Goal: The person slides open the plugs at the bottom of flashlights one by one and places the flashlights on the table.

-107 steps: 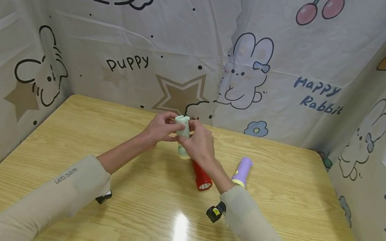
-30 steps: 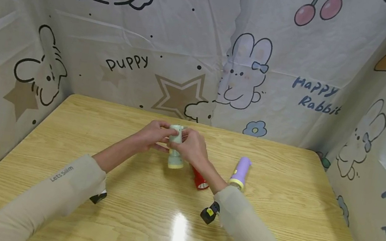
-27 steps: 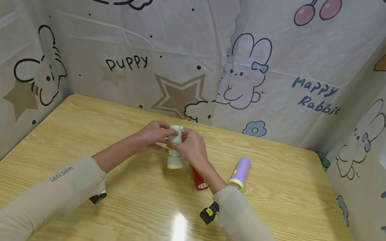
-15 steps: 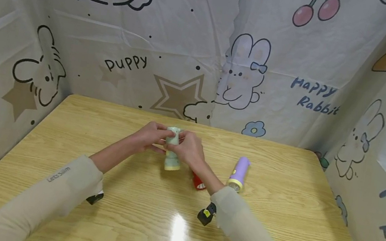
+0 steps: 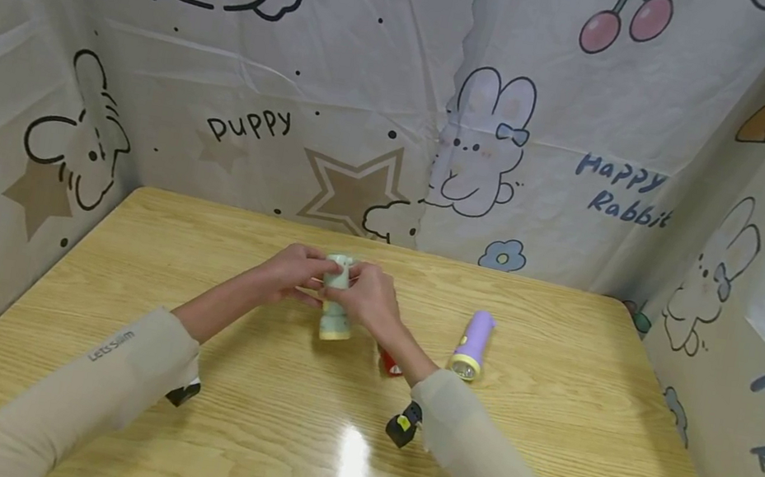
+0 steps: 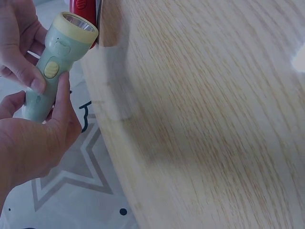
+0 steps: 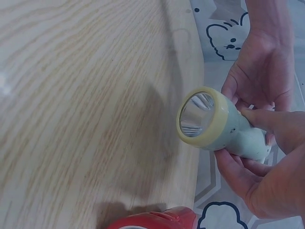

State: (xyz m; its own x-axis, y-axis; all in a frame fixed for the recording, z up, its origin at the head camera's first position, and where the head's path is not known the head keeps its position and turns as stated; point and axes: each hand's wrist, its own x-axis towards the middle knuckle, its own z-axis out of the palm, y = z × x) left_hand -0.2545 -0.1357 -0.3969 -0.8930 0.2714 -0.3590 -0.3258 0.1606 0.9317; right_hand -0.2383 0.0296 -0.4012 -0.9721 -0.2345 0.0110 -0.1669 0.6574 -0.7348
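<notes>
Both hands hold a pale green flashlight (image 5: 335, 321) with a yellow rim, its lens end pointing down over the table. My left hand (image 5: 289, 270) grips its tail end from the left, thumb on the barrel. From the other side my right hand (image 5: 373, 297) pinches the barrel. The left wrist view shows a yellow slide switch (image 6: 51, 69) on the body, close to the right thumb. In the right wrist view the reflector (image 7: 197, 114) faces the camera, unlit. A red flashlight (image 5: 391, 363) lies on the table, mostly covered by the right hand and wrist.
To the right a purple flashlight (image 5: 475, 338) with a yellow rim lies on the wooden table (image 5: 277, 430). Printed cloth (image 5: 266, 70) hangs behind the table and on both sides. A black wrist camera (image 5: 402, 427) juts out beneath the right cuff.
Both hands have brought the green flashlight down and slightly left, nearer to me. Its yellow-rimmed end shows more now. The right arm covers more of the red flashlight and less of the purple one.
</notes>
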